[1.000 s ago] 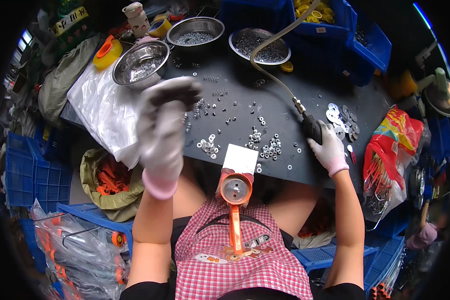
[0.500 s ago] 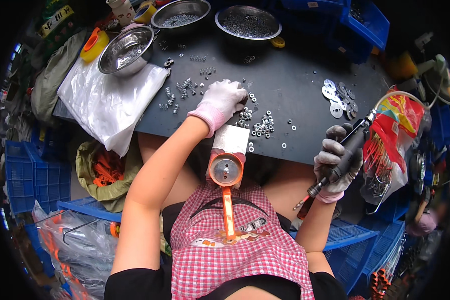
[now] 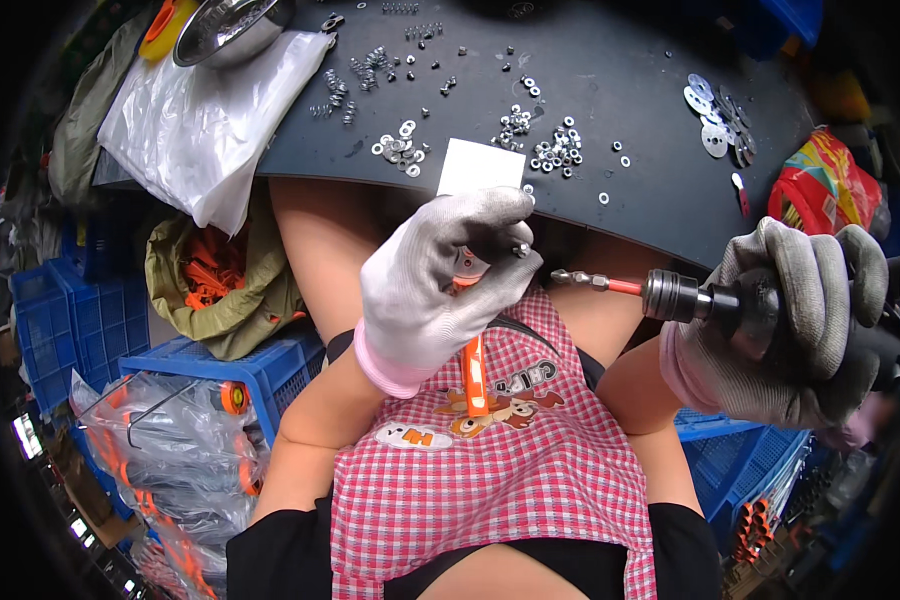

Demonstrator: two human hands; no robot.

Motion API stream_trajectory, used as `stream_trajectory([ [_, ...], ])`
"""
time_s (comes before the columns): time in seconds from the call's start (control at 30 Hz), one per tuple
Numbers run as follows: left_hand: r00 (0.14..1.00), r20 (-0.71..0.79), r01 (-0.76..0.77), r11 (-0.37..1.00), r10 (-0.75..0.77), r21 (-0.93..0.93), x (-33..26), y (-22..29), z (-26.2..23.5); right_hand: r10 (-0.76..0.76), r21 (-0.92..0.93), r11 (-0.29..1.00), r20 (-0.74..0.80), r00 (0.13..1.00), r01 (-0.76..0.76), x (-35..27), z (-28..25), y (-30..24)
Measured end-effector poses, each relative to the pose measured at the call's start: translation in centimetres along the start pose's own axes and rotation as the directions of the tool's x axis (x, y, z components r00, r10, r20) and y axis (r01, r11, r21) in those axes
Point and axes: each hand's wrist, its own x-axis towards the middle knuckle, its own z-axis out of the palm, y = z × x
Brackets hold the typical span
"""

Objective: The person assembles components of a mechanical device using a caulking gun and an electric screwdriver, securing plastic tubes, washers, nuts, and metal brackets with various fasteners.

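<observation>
My left hand (image 3: pixel 432 285), in a white glove with a pink cuff, is raised before the apron. Thumb and fingertip pinch a small shiny metal fastener (image 3: pixel 521 250), too small to tell whether nut or screw. My right hand (image 3: pixel 805 325), gloved with a grey palm, is wrapped round a black power screwdriver (image 3: pixel 695 300). Its bit (image 3: pixel 582 280) points left, a short gap from the pinched piece. Behind my left hand is an orange-handled part (image 3: pixel 475 375), its round metal head mostly hidden. A white block (image 3: pixel 482 167) stands at the table edge just beyond.
On the dark table (image 3: pixel 630 200) lie nuts (image 3: pixel 558 150), washers (image 3: pixel 402 150), springs (image 3: pixel 372 68) and perforated metal discs (image 3: pixel 715 120). A steel bowl (image 3: pixel 232 35) sits on white plastic bags (image 3: pixel 210 120). Blue crates (image 3: pixel 295 385) and a sack of orange parts (image 3: pixel 215 280) flank my legs.
My left hand has come from the table toward my body, now pinching a small fastener. The screwdriver has been lifted and swung so its bit points left. The view has tilted down.
</observation>
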Motion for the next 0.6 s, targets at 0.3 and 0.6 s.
stream_trajectory([
  [0.3, 0.997, -0.067, -0.038, 0.974, 0.024, -0.222, -0.7, 0.0, -0.2, 0.078, 0.017, 0.997, 0.064, 0.995, -0.079, -1.2, 0.9, 1.2],
  [0.6, 0.995, -0.07, -0.075, 0.984, 0.065, -0.163, -0.8, -0.6, -0.1, -0.027, -0.058, 0.998, -0.018, 0.999, 0.026, -1.1, 0.4, 1.8],
])
